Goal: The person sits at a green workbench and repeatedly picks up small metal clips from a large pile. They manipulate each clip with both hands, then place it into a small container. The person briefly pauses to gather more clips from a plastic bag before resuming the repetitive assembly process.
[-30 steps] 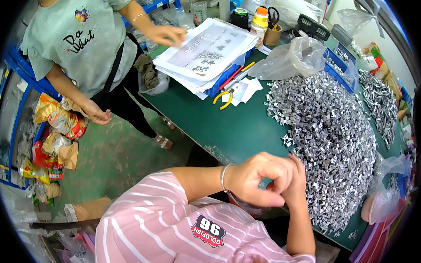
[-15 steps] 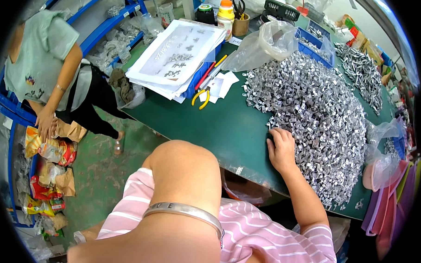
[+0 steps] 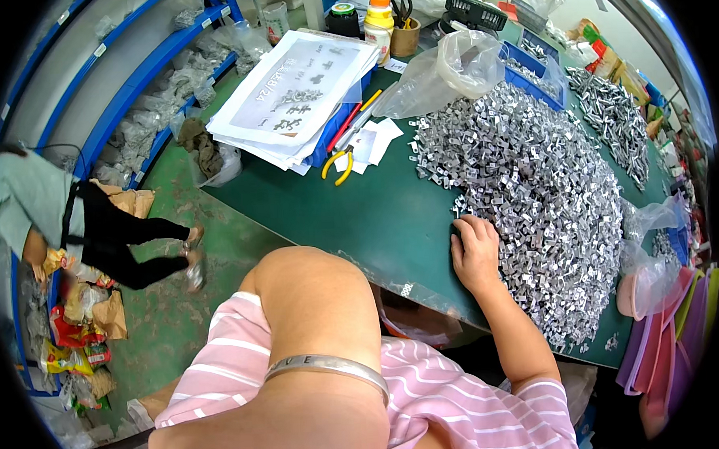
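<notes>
Blocking view: raised left forearm; pliers beyond

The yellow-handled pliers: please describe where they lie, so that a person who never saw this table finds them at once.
On the green table, look left of the big pile of small metal parts, just below the stack of printed sheets. The pliers lie there beside small white paper slips. Their curved yellow handles set them apart from the red and yellow pens nearby.

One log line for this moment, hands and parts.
right hand: resting on edge of metal clips pile | left hand: out of view, forearm raised | green table | yellow pliers untouched
</notes>
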`<state>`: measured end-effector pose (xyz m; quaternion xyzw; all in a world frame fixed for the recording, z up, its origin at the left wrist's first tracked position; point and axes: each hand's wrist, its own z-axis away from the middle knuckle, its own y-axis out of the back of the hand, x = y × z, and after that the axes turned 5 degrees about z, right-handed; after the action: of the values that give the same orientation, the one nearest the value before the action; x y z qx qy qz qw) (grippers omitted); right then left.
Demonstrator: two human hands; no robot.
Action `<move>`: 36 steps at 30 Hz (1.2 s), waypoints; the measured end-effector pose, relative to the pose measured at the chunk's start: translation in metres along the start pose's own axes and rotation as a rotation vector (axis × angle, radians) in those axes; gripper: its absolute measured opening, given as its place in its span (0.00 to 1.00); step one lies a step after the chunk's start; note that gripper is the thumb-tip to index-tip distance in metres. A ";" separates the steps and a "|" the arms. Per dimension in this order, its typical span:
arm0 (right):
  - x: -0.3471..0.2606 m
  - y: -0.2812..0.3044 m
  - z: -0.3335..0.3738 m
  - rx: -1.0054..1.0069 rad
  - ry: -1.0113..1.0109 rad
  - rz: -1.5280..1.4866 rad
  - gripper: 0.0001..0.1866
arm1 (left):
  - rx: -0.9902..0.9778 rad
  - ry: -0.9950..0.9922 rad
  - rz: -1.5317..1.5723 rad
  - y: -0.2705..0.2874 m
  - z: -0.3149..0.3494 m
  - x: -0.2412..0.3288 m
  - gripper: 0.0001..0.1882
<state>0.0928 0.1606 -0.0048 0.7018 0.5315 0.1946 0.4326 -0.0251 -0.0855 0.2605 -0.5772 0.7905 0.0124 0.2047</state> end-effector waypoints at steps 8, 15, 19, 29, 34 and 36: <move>0.005 0.000 0.006 -0.013 -0.032 0.006 0.16 | -0.032 0.121 -0.075 0.005 0.010 0.007 0.11; 0.006 -0.001 0.004 -0.008 -0.027 0.008 0.16 | 0.006 -0.072 -0.127 0.002 0.011 -0.004 0.10; 0.005 0.000 0.006 0.015 -0.023 0.008 0.15 | 0.019 -0.042 -0.145 0.000 0.007 -0.007 0.10; 0.003 0.001 0.004 0.005 -0.022 -0.011 0.15 | -0.051 0.091 -0.120 0.048 0.025 -0.024 0.09; 0.004 0.002 0.006 0.008 -0.034 -0.013 0.15 | -0.033 0.732 -1.614 0.247 0.070 -0.074 0.27; 0.003 -0.001 0.005 0.026 -0.026 -0.022 0.15 | 0.230 1.136 -1.904 0.324 0.072 -0.055 0.38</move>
<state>0.0970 0.1610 -0.0086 0.7040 0.5358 0.1738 0.4326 -0.2865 0.0904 0.1432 -0.8471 0.0007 -0.4887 -0.2087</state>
